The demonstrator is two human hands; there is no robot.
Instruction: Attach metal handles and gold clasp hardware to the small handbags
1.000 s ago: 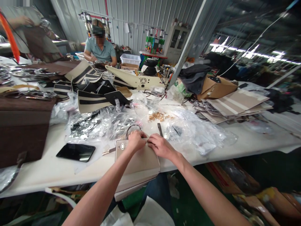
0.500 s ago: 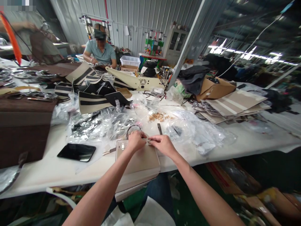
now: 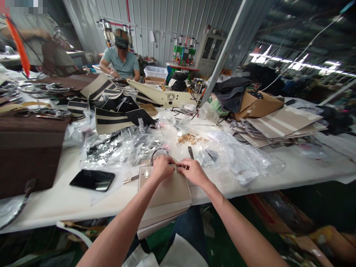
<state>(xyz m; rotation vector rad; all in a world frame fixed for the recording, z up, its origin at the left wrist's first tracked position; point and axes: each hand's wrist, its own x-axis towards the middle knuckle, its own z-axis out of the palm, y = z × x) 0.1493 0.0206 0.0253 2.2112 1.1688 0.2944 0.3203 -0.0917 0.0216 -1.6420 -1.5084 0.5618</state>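
Long white table [image 3: 55, 200]: flat and matte, crowded from end to end; its near edge ran across the lower part of the view.
Dark brown leather case [image 3: 27, 148]: boxy and grained, stood at the left end of the table.
Flat tan cardboard sheets [image 3: 280, 124]: stacked loosely at the right end, pale stripes on top.
Clear crinkled plastic bags [image 3: 236, 159]: glossy heaps across the middle of the table, just beyond the hands.
Cream stiff panels with black stripes [image 3: 111, 122]: curved cut pieces, overlapping, behind the bags on the left.
Seated person in a teal shirt [image 3: 121, 63]: at the far end of the table, own hands down at the work there.
Beige smooth leather handbag body [image 3: 167, 193]: lay flat at the near edge, directly before the wearer; its lower part hung over the edge.
Black glossy rectangular phone [image 3: 92, 180]: flat on the table, left of the handbag body, apart from it.
Left hand [image 3: 162, 167]: rested on the handbag body's top edge, fingers curled tight and pinching there.
Right hand [image 3: 193, 171]: thumb and forefinger closed narrowly on a small dark metal fitting [image 3: 180, 167], tip to tip with the left hand.
Pile of small gold metal fittings [image 3: 189, 139]: loose, shiny, beyond the hands.
Small silver clasp plate [image 3: 145, 173]: fixed at the handbag body's top left corner.
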